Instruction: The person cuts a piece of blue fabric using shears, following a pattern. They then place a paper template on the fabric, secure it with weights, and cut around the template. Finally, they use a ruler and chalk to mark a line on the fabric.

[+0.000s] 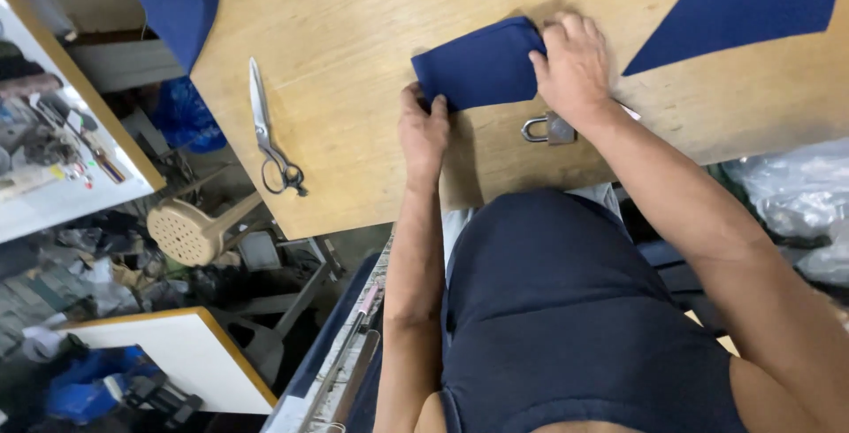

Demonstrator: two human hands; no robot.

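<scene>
Cloth (482, 66), a folded navy piece, lies on the table (354, 35) a little in from its near edge, directly ahead of the person. Its long axis runs left to right, tilted slightly so the right end sits farther from the near edge than the left. Both hands are on it, one at each end. The left hand (423, 128) grips the near left corner, thumb and fingers closed narrowly on the edge of the fold. The right hand (573, 66) lies palm down over the right end, fingers spread loosely and pressing flat. Neither hand is nearer than the other in any useful sense; each already touches its own end.

Scissors (270, 132) lie well apart to the left, near the table's left edge, blades pointing away from the person. A padlock (550, 128) sits just beside the right wrist, between the cloth and the near edge. A larger blue sheet (743, 4) covers the far right corner, cut off by the frame.

The right end of the cloth is hidden under the right hand, so how many layers are folded there cannot be made out. A white thing under the right wrist is too small to tell.
</scene>
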